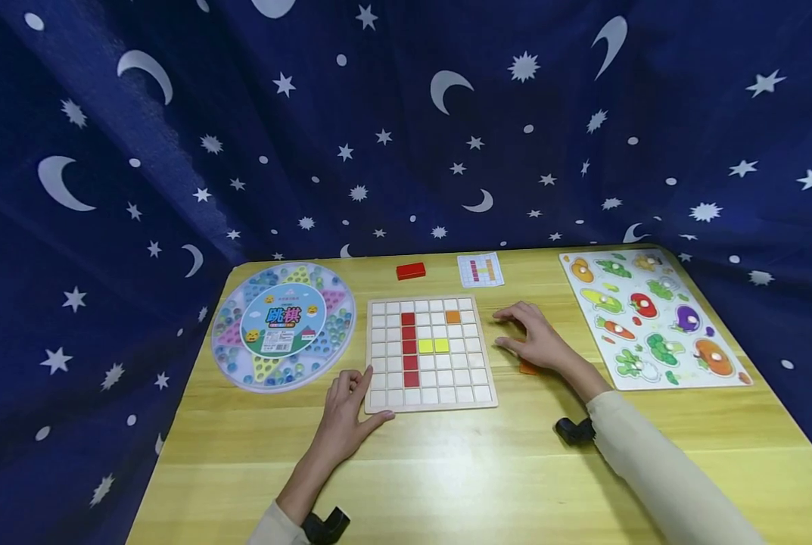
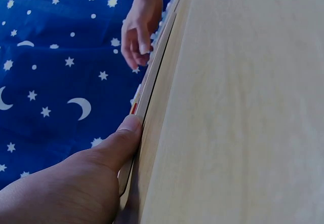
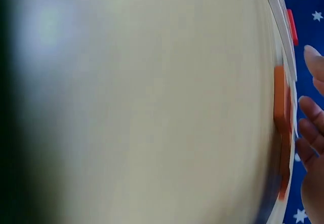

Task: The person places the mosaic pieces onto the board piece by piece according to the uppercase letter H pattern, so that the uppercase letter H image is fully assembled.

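A wooden grid board (image 1: 446, 378) lies on the table with a column of red tiles (image 1: 409, 346), two yellow tiles (image 1: 434, 346) and one orange tile (image 1: 452, 317) in its cells. My left hand (image 1: 340, 420) holds the near left corner, thumb along the front edge and fingers at the left side; the thumb (image 2: 130, 125) shows on that edge in the left wrist view. Right of the board, my right hand (image 1: 540, 342) hovers with fingers apart and nothing between them. Loose orange tiles (image 3: 280, 100) lie below it, partly hidden by the hand in the head view.
Behind the board lie a red block stack (image 1: 411, 271) and a pattern card (image 1: 480, 270) showing a coloured grid. A round marble game box (image 1: 344, 303) sits at left, a vegetable puzzle board (image 1: 640, 348) at right. A starry curtain (image 1: 406, 174) hangs behind the table.
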The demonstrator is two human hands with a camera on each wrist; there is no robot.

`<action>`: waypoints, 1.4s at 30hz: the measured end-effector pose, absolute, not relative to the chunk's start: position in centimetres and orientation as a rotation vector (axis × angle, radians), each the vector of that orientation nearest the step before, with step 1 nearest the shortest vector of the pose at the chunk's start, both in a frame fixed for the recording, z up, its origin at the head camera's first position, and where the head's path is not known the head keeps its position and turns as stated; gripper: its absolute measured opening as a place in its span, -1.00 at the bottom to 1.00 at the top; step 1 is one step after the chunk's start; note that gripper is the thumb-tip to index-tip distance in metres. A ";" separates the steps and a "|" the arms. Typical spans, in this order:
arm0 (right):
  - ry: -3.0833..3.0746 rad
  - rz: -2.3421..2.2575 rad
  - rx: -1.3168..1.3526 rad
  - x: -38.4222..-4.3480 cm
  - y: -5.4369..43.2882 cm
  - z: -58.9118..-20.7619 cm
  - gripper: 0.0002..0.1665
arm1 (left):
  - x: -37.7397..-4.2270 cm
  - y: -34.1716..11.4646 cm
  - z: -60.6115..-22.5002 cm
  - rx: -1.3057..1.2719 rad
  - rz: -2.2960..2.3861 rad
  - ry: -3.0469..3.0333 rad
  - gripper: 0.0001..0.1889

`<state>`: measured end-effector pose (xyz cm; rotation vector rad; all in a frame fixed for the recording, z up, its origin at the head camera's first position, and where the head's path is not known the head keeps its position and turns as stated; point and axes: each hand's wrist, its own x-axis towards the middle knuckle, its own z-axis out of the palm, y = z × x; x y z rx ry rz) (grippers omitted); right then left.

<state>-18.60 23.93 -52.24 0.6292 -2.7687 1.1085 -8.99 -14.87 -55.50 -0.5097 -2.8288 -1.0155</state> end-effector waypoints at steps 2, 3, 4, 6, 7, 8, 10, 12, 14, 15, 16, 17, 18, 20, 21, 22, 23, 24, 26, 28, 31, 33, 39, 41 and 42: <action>-2.775 1.087 0.622 -18.1 24.6 -52.4 -0.45 | -9.0 -14.9 -55.5 -0.511 -1.008 -2.829 -0.06; -2.779 1.077 0.616 -17.9 24.8 -52.4 -0.44 | -9.0 -14.9 -55.5 -0.512 -1.006 -2.828 -0.06; -2.781 1.071 0.614 -17.7 25.0 -52.5 -0.42 | -9.0 -14.9 -55.5 -0.513 -1.003 -2.827 -0.06; -2.783 1.073 0.611 -17.3 25.4 -52.6 -0.41 | -9.0 -14.9 -55.5 -0.515 -1.000 -2.824 -0.06; -2.782 1.077 0.611 -17.2 25.6 -52.6 -0.41 | -9.0 -14.9 -55.6 -0.517 -0.999 -2.823 -0.06; -2.783 1.083 0.610 -17.0 25.8 -52.6 -0.42 | -9.0 -14.9 -55.6 -0.518 -1.000 -2.822 -0.06; -2.776 1.092 0.609 -16.8 26.1 -52.7 -0.43 | -9.0 -14.8 -55.6 -0.517 -1.004 -2.823 -0.06; -2.763 1.104 0.603 -16.6 26.3 -52.9 -0.45 | -9.0 -14.8 -55.6 -0.514 -1.011 -2.826 -0.06; -2.758 1.109 0.593 -16.6 26.5 -53.0 -0.48 | -9.0 -14.8 -55.6 -0.508 -1.018 -2.832 -0.06; -2.758 1.110 0.588 -16.6 26.6 -53.1 -0.49 | -9.0 -14.8 -55.6 -0.506 -1.019 -2.835 -0.06; -2.759 1.111 0.582 -16.6 26.7 -53.2 -0.51 | -9.0 -14.8 -55.6 -0.504 -1.020 -2.838 -0.06; -2.759 1.109 0.577 -16.7 26.8 -53.3 -0.52 | -9.0 -14.8 -55.6 -0.503 -1.022 -2.838 -0.06; -2.760 1.106 0.571 -16.7 26.9 -53.4 -0.53 | -9.0 -14.8 -55.6 -0.504 -1.021 -2.839 -0.05; -2.765 1.104 0.560 -16.8 27.0 -53.6 -0.57 | -9.0 -14.8 -55.6 -0.503 -1.019 -2.840 -0.05; -2.766 1.104 0.555 -16.9 27.1 -53.7 -0.59 | -9.0 -14.8 -55.6 -0.503 -1.018 -2.840 -0.05; -2.767 1.104 0.552 -16.9 27.1 -53.8 -0.61 | -9.0 -14.8 -55.6 -0.503 -1.017 -2.839 -0.05; -2.766 1.104 0.551 -16.9 27.1 -53.9 -0.64 | -9.0 -14.8 -55.6 -0.504 -1.013 -2.840 -0.05; -2.766 1.108 0.550 -17.0 27.1 -53.9 -0.66 | -9.0 -14.8 -55.6 -0.504 -1.010 -2.839 -0.05; -2.766 1.119 0.547 -17.0 27.1 -53.9 -0.71 | -9.0 -14.8 -55.6 -0.505 -1.008 -2.836 -0.05; -2.763 1.129 0.549 -17.0 27.1 -54.0 -0.74 | -9.0 -14.8 -55.5 -0.506 -1.007 -2.833 -0.05; -2.767 1.138 0.548 -17.0 27.1 -53.9 -0.76 | -8.9 -14.8 -55.5 -0.504 -1.012 -2.833 -0.05; -2.767 1.138 0.549 -17.0 27.0 -54.0 -0.76 | -8.9 -14.8 -55.4 -0.502 -1.012 -2.836 -0.05; -2.755 1.126 0.554 -16.9 27.0 -53.9 -0.76 | -9.0 -14.7 -55.4 -0.506 -1.015 -2.837 -0.06; -2.750 1.128 0.558 -16.9 26.9 -53.8 -0.76 | -9.0 -14.7 -55.3 -0.508 -1.014 -2.834 -0.06; -2.747 1.130 0.560 -16.9 26.9 -53.8 -0.76 | -9.0 -14.7 -55.3 -0.508 -1.016 -2.832 -0.06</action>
